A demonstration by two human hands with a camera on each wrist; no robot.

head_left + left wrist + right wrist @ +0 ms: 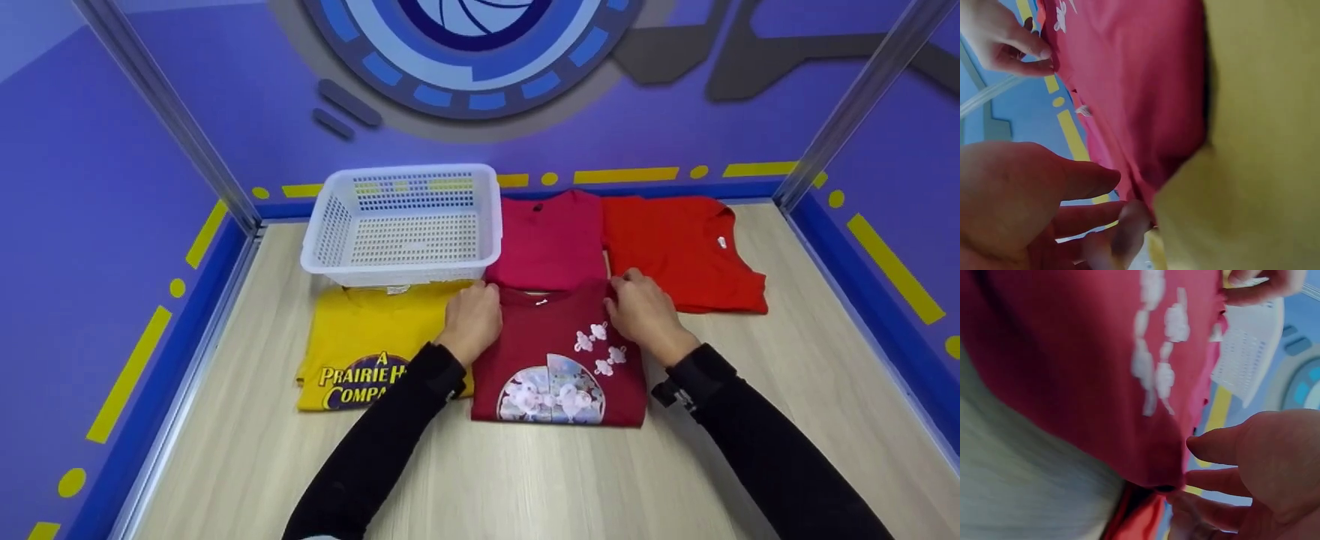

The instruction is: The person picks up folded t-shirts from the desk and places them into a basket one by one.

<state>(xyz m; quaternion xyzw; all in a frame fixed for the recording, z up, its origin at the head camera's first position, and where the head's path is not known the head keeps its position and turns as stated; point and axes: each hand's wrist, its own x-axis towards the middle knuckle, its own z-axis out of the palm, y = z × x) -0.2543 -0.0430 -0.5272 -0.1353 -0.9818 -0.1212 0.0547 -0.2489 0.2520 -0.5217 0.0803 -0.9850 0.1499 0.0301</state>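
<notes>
A folded dark red T-shirt with a white-flowered print lies in front of me, neckline away from me. My left hand is at its upper left corner, beside a folded yellow T-shirt. In the left wrist view, the left thumb and fingers stand apart at the cloth's edge. Over the upper right corner is my right hand; its thumb and fingertips touch the edge, with a gap between them in the right wrist view. The tabletop shows beside the shirt there.
Behind the yellow shirt stands a white plastic basket with perforated walls. A folded pink shirt lies beside it, and a folded bright red shirt farther right. Patterned purple panels enclose the table.
</notes>
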